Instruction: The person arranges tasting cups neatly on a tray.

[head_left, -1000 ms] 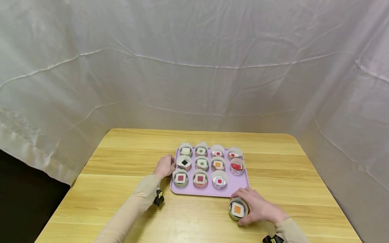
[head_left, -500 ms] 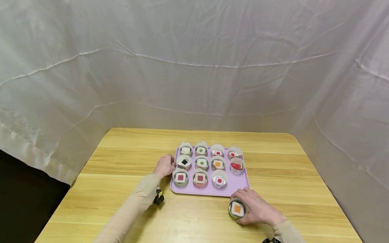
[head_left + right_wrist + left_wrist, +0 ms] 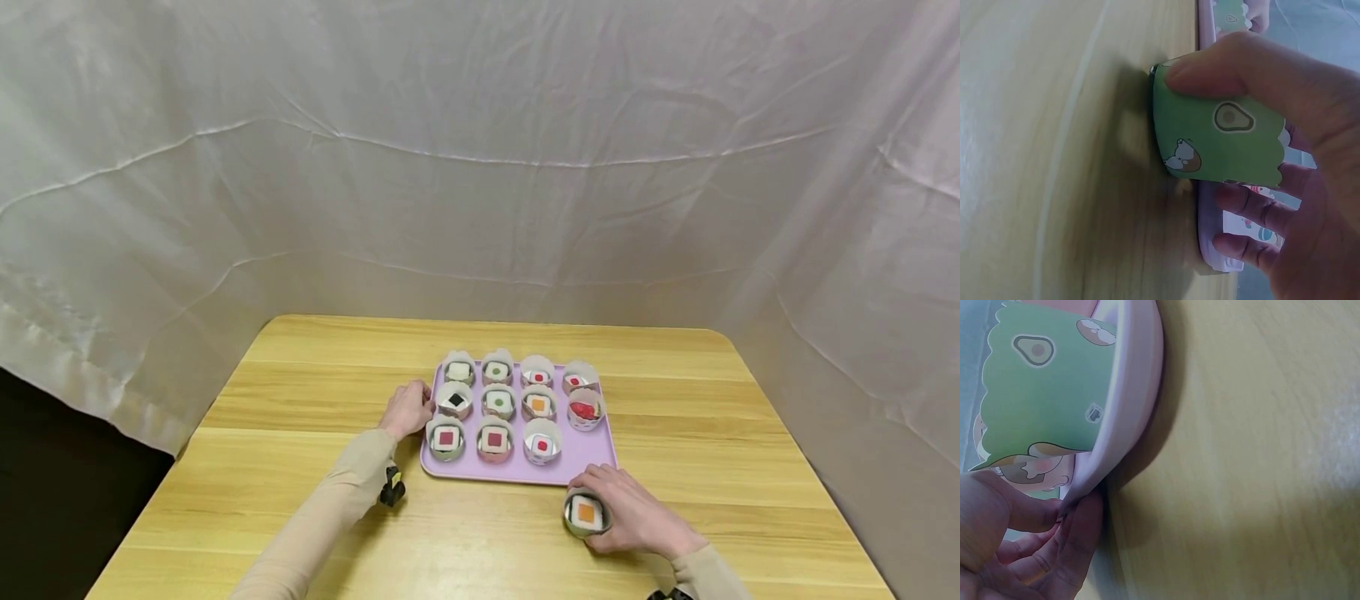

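Note:
A green paper baking cup [image 3: 576,531] holds a sushi roll piece with an orange square centre [image 3: 586,513]. My right hand [image 3: 633,512] grips this cup by its sides, just in front of the tray's near right corner. In the right wrist view the thumb presses the green cup wall [image 3: 1222,137]; whether its base touches the table I cannot tell. My left hand [image 3: 407,410] pinches the left rim of the lilac tray [image 3: 588,454]. The left wrist view shows thumb and fingers on that tray rim [image 3: 1132,381], beside another green cup [image 3: 1047,394].
Several paper cups with sushi pieces stand in rows on the tray, including one with a red piece [image 3: 586,411] at the right. Bare tray surface shows at the near right corner. A wooden table [image 3: 315,358] lies beneath, and pale curtains [image 3: 480,208] surround it.
The right thumb has drawn in closer around the green cup. Cup and hand have shifted very slightly. My left hand keeps its place on the tray rim.

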A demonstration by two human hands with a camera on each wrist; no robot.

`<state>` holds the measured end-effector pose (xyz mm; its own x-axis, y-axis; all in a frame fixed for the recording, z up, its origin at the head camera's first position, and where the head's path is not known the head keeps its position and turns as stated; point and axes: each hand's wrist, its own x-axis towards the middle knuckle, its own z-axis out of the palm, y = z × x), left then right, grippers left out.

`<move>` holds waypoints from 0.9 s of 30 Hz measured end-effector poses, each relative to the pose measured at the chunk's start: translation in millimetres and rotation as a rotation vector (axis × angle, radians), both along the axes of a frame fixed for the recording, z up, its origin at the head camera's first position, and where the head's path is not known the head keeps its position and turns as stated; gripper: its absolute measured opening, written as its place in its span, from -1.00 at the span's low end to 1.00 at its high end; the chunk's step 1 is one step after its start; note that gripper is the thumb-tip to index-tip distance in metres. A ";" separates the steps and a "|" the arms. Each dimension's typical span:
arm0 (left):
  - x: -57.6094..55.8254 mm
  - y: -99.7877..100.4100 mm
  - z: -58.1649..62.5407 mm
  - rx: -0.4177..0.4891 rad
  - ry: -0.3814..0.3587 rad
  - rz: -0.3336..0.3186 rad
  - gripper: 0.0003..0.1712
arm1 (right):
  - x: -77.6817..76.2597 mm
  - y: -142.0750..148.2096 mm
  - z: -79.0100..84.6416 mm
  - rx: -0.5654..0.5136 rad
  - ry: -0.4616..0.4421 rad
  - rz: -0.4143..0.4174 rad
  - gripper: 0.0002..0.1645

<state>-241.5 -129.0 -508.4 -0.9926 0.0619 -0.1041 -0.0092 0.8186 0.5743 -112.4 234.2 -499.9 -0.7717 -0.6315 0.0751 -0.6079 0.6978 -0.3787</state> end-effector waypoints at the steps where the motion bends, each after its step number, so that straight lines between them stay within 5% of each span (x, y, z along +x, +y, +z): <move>1: -0.1 -0.1 0.1 -0.002 0.001 -0.001 -0.88 | 0.0 0.2 0.1 -0.006 -0.002 0.003 -0.30; 13: -0.6 -0.3 -0.1 0.000 -0.001 0.002 -0.84 | -2.0 3.0 4.1 -0.045 -0.104 -0.033 -0.29; 27: -0.4 0.5 0.8 0.010 -0.012 0.012 -0.83 | -7.3 8.1 9.8 -0.080 -0.071 -0.047 -0.29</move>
<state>-241.9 -128.5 -507.5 -0.9920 0.0513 -0.1151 -0.0256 0.8124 0.5826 -119.7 242.2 -490.1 -0.8057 -0.5884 0.0678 -0.5445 0.6909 -0.4756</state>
